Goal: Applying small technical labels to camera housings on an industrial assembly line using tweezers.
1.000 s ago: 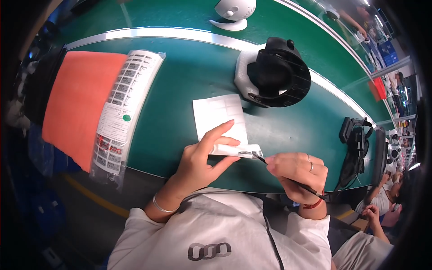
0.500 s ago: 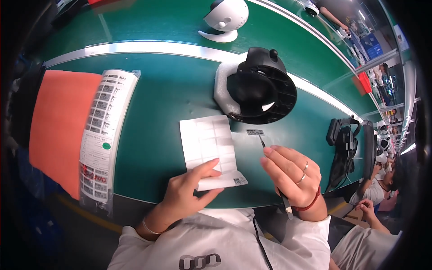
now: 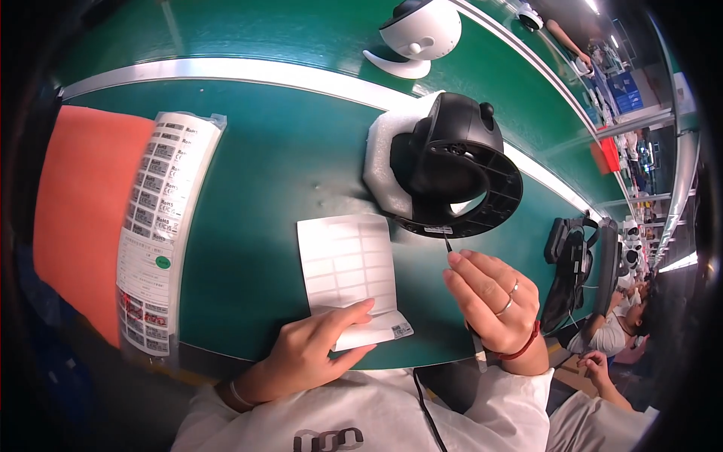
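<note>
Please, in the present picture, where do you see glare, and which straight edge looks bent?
Head view: pale glare on the green tabletop near the black housing; head view: the white strip bows, and the corners fall dark.

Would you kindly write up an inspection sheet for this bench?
Surface: green bench top, pale strip along its far edge.
Job's things: white label sheet; tweezers, small label at their tip, by the rim of the black housing; white foam.
Clutter: orange sheet, bagged printed labels at left; black strapped device at right.
Hands: left hand pinches the label sheet; right hand grips the tweezers.
Cables: thin black cord by the shirt.
Surroundings: white rounded unit beyond; people at right.
</note>
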`<state>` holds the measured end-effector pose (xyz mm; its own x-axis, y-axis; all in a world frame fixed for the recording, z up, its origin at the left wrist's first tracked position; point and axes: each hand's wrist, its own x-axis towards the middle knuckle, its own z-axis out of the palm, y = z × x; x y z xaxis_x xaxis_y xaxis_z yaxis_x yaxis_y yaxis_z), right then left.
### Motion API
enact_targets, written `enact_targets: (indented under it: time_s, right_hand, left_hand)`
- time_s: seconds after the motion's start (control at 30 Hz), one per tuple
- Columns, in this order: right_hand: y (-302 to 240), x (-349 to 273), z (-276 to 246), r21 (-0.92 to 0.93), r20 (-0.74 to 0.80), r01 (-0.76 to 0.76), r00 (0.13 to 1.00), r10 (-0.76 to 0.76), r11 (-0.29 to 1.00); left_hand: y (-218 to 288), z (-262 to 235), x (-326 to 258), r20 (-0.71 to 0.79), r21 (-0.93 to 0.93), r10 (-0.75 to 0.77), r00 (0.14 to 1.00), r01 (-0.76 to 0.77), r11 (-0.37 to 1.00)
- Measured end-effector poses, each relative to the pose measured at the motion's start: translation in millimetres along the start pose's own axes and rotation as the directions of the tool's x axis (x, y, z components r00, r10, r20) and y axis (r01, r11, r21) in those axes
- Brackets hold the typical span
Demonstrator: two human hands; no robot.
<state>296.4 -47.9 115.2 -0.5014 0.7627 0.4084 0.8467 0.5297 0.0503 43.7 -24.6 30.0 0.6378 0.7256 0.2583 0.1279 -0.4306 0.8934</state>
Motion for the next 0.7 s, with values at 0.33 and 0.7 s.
enact_targets:
  time_s: [0.33, 0.7]
  right_hand:
    - [-2.9, 2.1, 0.4, -0.011, -0.009, -0.034, 0.999, 0.034, 0.999]
    - [-3.6, -3.0, 3.1, 0.160, -0.030, -0.199, 0.978, 0.206, 0.967]
  left_hand:
    - [0.7, 0.3, 0.1, 0.012, 0.000, -0.007, 1.000, 0.007, 1.000]
    - [1.7, -1.7, 0.0, 0.008, 0.005, 0.005, 1.000, -0.005, 1.000]
